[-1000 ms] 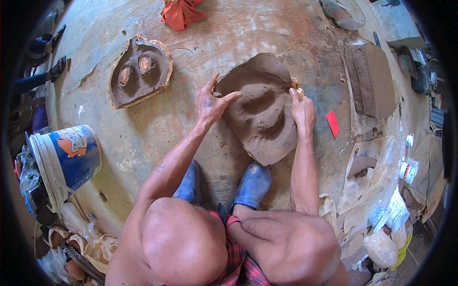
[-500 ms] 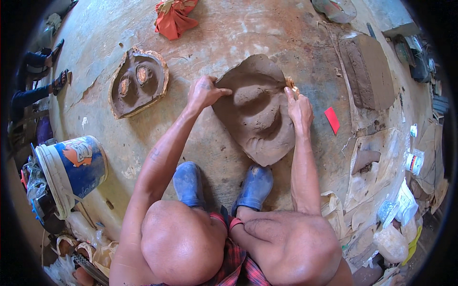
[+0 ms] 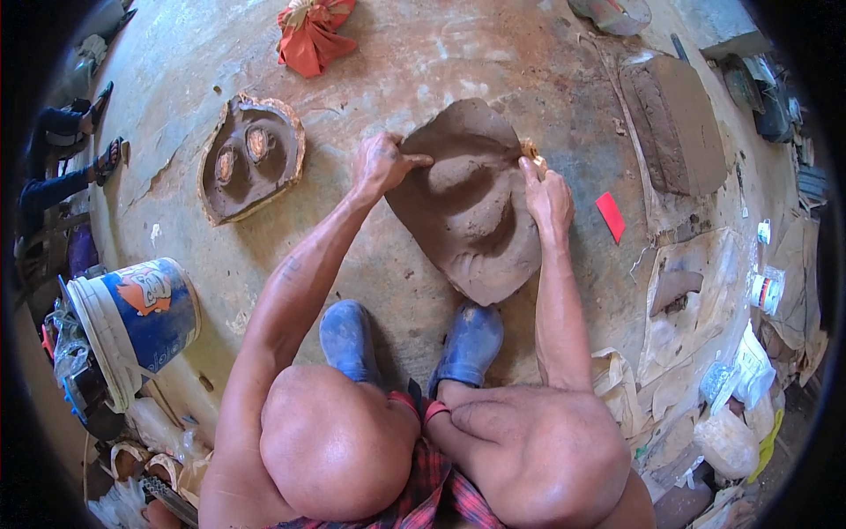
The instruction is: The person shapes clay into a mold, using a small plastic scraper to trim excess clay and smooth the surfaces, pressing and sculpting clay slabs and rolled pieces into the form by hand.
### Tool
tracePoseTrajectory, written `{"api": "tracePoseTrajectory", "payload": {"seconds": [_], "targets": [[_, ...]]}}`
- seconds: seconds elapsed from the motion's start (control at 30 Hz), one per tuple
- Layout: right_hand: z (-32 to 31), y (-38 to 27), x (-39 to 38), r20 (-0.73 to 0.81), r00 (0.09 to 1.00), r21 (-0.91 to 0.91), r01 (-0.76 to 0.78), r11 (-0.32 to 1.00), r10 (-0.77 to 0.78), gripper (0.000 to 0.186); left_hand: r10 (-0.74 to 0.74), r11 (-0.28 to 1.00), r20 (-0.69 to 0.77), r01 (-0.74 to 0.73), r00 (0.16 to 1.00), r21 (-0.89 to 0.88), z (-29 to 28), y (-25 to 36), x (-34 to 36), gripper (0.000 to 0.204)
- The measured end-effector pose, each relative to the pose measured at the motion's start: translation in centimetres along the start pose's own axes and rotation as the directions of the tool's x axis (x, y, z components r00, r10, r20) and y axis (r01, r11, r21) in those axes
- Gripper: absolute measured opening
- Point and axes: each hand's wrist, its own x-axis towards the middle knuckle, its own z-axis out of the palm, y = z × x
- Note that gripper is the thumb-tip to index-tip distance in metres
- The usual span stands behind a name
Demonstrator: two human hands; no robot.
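A large grey-brown sheet of wet clay (image 3: 458,212), pressed into two deep hollows, lies tilted in front of my feet. My left hand (image 3: 382,165) pinches its left edge, thumb on top and fingers underneath. On the opposite edge my right hand (image 3: 548,201) has its thumb over the clay and its fingers curled beneath. A bit of pale, rough mold rim (image 3: 533,157) shows beside my right thumb; the rest of what lies below the sheet is hidden. To the left rests a similar clay-lined mold (image 3: 284,181) with a pale rim and two raised ovals with orange-brown centres.
A thick clay block (image 3: 692,132) sits at the right, near a red card (image 3: 609,217) and a clay scrap (image 3: 675,289). A blue-and-white bucket (image 3: 159,309) stands at the left. A red cloth bundle (image 3: 315,35) lies farther off. Another person's sandalled feet (image 3: 107,163) show at far left.
The whole view has shifted slightly. Both hands keep their hold on the clay sheet, and I see no clear movement of it over the floor.
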Motion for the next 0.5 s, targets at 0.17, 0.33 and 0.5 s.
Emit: {"api": "tracePoseTrajectory", "payload": {"seconds": [0.17, 0.33, 0.5], "targets": [[-0.2, 0.2, -0.1, -0.006, 1.000, -0.008, 0.001, 1.000, -0.001, 0.077, 0.015, 0.972, 0.208, 0.035, 0.978, -0.234, -1.8, 1.1, 0.2, 0.068], [-0.7, -0.7, -0.3, 0.010, 0.999, 0.003, -0.041, 0.999, 0.041, 0.077, 0.003, 1.000, 0.013, -0.003, 1.000, 0.016, 0.7, 0.6, 1.0, 0.066], [-0.9, 0.1, 0.7, -0.212, 0.933, 0.040, 0.306, 0.951, -0.291, 0.099, 0.017, 0.980, 0.149, 0.013, 0.989, -0.199, -0.3, 1.1, 1.3, 0.071]]}}
